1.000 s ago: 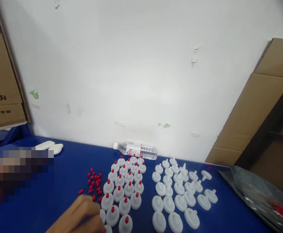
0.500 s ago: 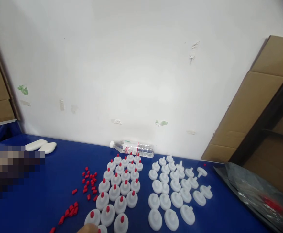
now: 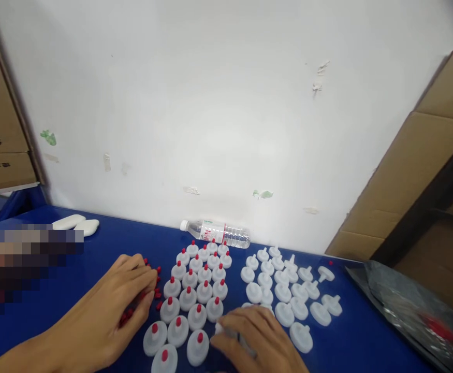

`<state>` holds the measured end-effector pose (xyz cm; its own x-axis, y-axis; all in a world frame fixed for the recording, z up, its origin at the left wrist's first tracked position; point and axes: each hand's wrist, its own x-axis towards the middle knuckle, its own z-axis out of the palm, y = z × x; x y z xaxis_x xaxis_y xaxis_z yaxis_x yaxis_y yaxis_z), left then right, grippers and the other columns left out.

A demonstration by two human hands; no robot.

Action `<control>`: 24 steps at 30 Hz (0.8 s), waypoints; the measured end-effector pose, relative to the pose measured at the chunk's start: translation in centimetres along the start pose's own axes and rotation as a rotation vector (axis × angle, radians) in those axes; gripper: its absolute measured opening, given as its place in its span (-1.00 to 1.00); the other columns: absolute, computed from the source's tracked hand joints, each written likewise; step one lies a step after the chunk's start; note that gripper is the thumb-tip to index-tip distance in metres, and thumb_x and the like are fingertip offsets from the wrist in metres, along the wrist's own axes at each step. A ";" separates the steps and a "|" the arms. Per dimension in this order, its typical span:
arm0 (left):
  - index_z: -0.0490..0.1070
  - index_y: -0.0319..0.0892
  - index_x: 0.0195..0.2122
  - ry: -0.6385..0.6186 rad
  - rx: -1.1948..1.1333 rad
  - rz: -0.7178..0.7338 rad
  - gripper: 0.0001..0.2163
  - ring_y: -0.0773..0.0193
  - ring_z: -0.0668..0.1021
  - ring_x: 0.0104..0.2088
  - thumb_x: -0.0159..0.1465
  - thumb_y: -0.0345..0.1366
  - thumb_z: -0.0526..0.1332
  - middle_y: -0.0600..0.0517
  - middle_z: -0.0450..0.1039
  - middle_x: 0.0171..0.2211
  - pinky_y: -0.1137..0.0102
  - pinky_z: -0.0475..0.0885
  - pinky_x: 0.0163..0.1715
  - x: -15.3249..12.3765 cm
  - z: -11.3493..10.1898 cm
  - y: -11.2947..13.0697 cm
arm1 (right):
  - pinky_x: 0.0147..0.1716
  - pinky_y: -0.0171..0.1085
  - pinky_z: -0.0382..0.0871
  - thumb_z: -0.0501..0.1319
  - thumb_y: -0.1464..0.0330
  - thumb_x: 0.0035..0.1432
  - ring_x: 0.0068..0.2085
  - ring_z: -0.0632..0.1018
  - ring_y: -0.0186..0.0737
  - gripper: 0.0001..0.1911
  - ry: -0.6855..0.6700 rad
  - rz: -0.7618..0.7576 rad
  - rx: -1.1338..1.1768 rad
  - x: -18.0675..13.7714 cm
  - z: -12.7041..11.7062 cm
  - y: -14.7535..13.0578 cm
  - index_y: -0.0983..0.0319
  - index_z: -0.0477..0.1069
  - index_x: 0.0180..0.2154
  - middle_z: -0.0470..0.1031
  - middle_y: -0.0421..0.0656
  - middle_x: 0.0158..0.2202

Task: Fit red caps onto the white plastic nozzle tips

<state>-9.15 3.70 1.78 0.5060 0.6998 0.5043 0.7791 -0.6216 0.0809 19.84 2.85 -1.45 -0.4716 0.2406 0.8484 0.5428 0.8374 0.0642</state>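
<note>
Blue cloth covers the bench (image 3: 105,248), and on it our two hands work side by side among small plastic parts. Our left hand (image 3: 105,311) lies flat over the loose red tips (image 3: 157,294), fingers spread and curled lightly down onto them; whether any tip is pinched we cannot tell, since the fingers hide their own undersides. Our right hand (image 3: 255,334) rests near the front edge of the plain white caps (image 3: 284,292), its grip closed round what looks like one white cap (image 3: 219,327), of which only an edge peeks out at the fingertips.

Between the hands stand the finished caps (image 3: 195,290), each with a red tip on its spout, packed in tidy rows touching one another. The plain ones sit to the right in looser rows, a few tipped on their sides at the far end.

To do this well, we judge that the left hand should isolate a single tip rather than rake the pile, turn it open end toward the spout, and meet the cap upright so the tip seats straight. We should keep our wrists clear of the finished rows, which would topple easily.

A water bottle (image 3: 218,234) lies against the wall (image 3: 210,103); cardboard boxes (image 3: 412,171) stand to the right.
</note>
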 end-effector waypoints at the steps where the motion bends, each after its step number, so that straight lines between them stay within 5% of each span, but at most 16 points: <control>1: 0.32 -0.10 -0.40 -0.021 -0.005 -0.038 -0.82 0.16 0.37 -0.38 0.39 -0.33 0.11 0.06 0.42 -0.42 0.27 0.26 -0.31 0.0 0.1 0.1 | -0.17 -0.28 0.51 0.04 0.22 0.55 -0.29 0.66 -0.28 -0.62 -0.006 0.017 -0.027 0.0 -0.1 0.2 0.15 0.55 -0.25 0.65 -0.23 -0.32; 10: 0.27 -0.11 -0.38 -0.066 -0.083 -0.135 -0.78 0.13 0.31 -0.34 0.44 -0.31 0.01 0.03 0.37 -0.41 0.24 0.21 -0.31 0.1 -0.4 1.3 | 0.07 -0.13 0.37 0.01 0.34 0.53 -0.22 0.64 -0.21 -0.66 -0.177 0.123 -0.077 -0.9 -0.9 0.9 0.13 0.55 -0.18 0.64 -0.25 -0.26; 18: 0.35 -0.09 -0.32 0.025 -0.056 0.181 -0.88 0.13 0.40 -0.28 0.39 -0.26 0.18 0.08 0.43 -0.37 0.18 0.24 -0.08 -1.3 -0.6 4.9 | 0.19 -0.15 0.36 0.12 0.46 0.43 -0.19 0.67 -0.26 -0.76 -0.121 0.035 -0.084 0.0 -1.7 0.2 0.16 0.56 -0.17 0.67 -0.20 -0.22; 24: 0.42 -0.08 -0.33 0.014 0.171 0.231 -0.87 0.11 0.46 -0.29 0.41 -0.33 0.20 0.08 0.50 -0.41 0.15 0.30 -0.04 -2.1 1.6 6.4 | 0.25 -0.17 0.40 0.22 0.41 0.40 -0.23 0.68 -0.36 -0.83 -0.082 -0.081 -0.024 -1.1 -0.9 -0.7 0.08 0.58 -0.21 0.67 -0.29 -0.27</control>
<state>-4.64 -1.16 -0.08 0.6731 0.5408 0.5044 0.6955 -0.6948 -0.1832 20.53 1.54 -1.95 -0.5692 0.2130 0.7942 0.5165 0.8441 0.1438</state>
